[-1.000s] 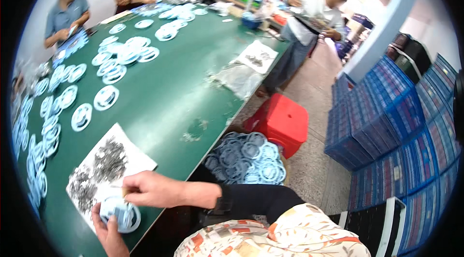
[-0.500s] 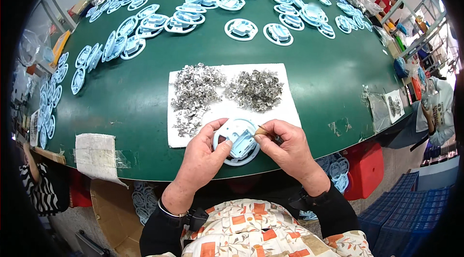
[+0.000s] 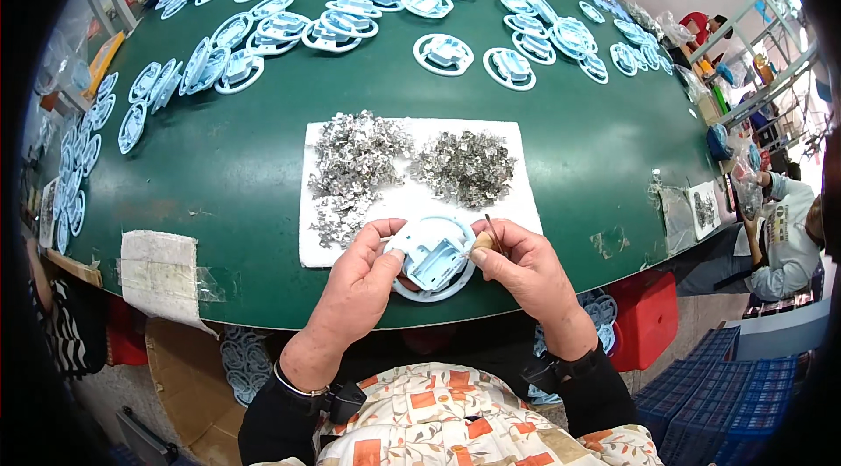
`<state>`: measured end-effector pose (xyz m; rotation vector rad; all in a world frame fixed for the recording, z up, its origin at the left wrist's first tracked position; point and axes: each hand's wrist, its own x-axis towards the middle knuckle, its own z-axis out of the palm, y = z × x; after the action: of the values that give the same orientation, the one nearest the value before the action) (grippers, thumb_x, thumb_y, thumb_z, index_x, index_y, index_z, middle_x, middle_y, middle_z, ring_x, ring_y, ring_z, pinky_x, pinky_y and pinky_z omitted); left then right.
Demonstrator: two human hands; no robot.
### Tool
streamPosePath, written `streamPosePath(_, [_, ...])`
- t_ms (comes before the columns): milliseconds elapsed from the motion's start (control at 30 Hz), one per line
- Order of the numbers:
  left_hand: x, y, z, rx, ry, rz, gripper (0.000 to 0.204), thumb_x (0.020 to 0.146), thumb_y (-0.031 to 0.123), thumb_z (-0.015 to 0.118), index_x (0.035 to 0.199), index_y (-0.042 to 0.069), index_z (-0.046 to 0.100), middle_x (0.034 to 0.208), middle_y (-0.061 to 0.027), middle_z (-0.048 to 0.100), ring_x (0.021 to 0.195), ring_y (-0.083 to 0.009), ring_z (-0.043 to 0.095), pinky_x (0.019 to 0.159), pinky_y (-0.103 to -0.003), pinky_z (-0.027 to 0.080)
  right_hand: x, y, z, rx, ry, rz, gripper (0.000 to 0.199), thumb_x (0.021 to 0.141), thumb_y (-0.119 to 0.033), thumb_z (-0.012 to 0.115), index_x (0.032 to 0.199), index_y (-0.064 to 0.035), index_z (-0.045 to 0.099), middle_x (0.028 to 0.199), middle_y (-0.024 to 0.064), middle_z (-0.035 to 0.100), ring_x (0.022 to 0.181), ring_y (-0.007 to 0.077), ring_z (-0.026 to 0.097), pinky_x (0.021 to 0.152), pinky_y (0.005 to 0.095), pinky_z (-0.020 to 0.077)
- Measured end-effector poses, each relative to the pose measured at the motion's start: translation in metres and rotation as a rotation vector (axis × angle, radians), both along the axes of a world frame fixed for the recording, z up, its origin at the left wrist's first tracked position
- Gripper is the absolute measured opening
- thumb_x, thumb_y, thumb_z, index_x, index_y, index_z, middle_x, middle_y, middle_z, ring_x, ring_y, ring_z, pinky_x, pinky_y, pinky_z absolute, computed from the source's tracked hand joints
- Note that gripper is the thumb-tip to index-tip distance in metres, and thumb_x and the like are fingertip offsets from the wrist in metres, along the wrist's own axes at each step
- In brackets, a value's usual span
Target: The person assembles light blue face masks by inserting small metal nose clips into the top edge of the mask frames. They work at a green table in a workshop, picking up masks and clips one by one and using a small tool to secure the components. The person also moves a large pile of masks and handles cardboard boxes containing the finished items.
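My left hand [image 3: 352, 280] grips the left rim of a light blue round plastic part [image 3: 435, 257], with the thumb on its face. The part has a ring-shaped rim and a raised boxy middle with a recess. Close against its right side, my right hand [image 3: 531, 271] is closed on a thin dark tool [image 3: 495, 235] that sticks up between the fingers. The tool's lower end is hidden. Something tan covers the right thumb tip. Just beyond the part, two heaps of small shiny metal pieces, a left heap [image 3: 357, 170] and a right heap [image 3: 466, 170], lie on a white pad [image 3: 399, 203].
Many similar blue parts [image 3: 443, 54] cover the far and left sides of the green table [image 3: 596, 159]. A white cloth [image 3: 159, 273] is taped at the near left edge. Other people work around the table. A red stool [image 3: 644, 317] and blue crates [image 3: 727, 396] stand at right.
The thin tool has swung from pointing left at the blue part to standing up in my right hand. The blue part has turned slightly in my left hand. The view has shifted a little.
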<state>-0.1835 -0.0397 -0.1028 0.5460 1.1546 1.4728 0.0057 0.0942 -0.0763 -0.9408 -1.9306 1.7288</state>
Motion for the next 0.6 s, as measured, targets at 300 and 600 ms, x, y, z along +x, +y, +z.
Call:
streamPosePath(300, [-0.001, 0.010, 0.012, 0.057, 0.335, -0.220, 0.045, 0.096, 0.012, 0.063, 0.136, -0.004, 0.049, 0.111, -0.0146, 0.068, 0.099, -0.0129, 0.067, 0.082, -0.029, 0.056, 0.002, 0.007, 0.011, -0.103, -0.035, 0.082, 0.018, 0.095, -0.014, 0.071, 0.104, 0.0011, 0.068, 0.088, -0.0038, 0.062, 0.077, 0.0034, 0.050, 0.069, 0.0213, 0.0434])
streamPosePath(600, [0.002, 0.020, 0.005, -0.084, 0.353, -0.200, 0.044, 0.096, 0.010, 0.065, 0.135, -0.005, 0.052, 0.112, -0.0107, 0.067, 0.091, -0.0128, 0.069, 0.068, -0.027, 0.062, -0.015, -0.004, 0.017, 0.565, -0.084, 0.029, 0.013, 0.087, -0.006, 0.072, 0.094, 0.0029, 0.066, 0.109, 0.0119, 0.068, 0.076, 0.0156, 0.067, 0.066, 0.0283, 0.0542])
